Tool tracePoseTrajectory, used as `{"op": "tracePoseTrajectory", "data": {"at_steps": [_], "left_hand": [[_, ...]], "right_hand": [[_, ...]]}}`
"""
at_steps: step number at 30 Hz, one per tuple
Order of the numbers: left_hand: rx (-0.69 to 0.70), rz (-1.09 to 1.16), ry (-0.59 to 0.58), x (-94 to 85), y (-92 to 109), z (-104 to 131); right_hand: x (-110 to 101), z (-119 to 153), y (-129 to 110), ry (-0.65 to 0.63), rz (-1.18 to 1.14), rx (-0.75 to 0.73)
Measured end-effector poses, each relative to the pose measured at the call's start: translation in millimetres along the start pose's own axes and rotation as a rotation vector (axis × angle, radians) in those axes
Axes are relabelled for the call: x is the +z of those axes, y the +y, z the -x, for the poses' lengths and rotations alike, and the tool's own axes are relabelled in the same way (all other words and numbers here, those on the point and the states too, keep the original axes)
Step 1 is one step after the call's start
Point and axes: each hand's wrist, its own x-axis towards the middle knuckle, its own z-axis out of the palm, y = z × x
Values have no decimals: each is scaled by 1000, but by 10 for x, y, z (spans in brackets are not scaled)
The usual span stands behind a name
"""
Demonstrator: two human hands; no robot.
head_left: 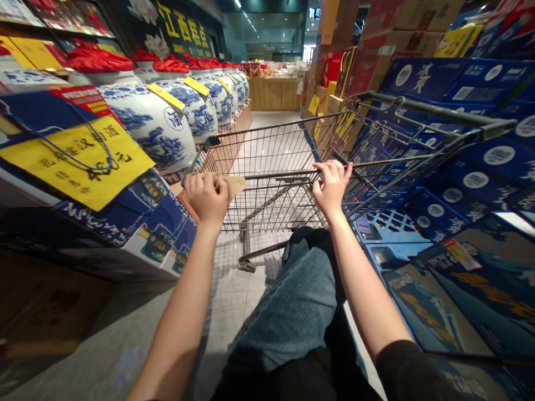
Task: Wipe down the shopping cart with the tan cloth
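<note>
A grey wire shopping cart [276, 195] stands sideways in front of me, its basket bare in the part that shows. My left hand [208, 196] is closed at the left end of the cart's near side, with a tan, flat piece [236, 186] sticking out from the fist; what it is I cannot tell. On the near top rail, further right, lies my right hand [332, 186], its fingers curled over the wire. The cart's handle bar [434, 111] is at the upper right, away from both hands.
Blue-and-white jars [144, 120] with red cloth tops line the left, behind boxes bearing a yellow sign [79, 161]. Stacked blue cartons [472, 178] crowd the right. A wooden counter [273, 94] closes the aisle's far end.
</note>
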Motion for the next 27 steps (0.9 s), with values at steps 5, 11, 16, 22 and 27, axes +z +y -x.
{"op": "tracePoseTrajectory", "data": {"at_steps": [5, 11, 16, 22, 27], "left_hand": [[147, 26, -133, -21, 65, -4], [57, -21, -11, 13, -45, -24], [188, 1, -102, 86, 173, 19], [153, 1, -97, -39, -227, 69], [75, 15, -13, 113, 66, 216]], "right_hand": [[-26, -8, 31, -2, 3, -19], [7, -9, -21, -8, 4, 12], [9, -6, -10, 15, 19, 1], [-10, -1, 4, -3, 25, -25], [26, -5, -52, 6, 12, 12]]}}
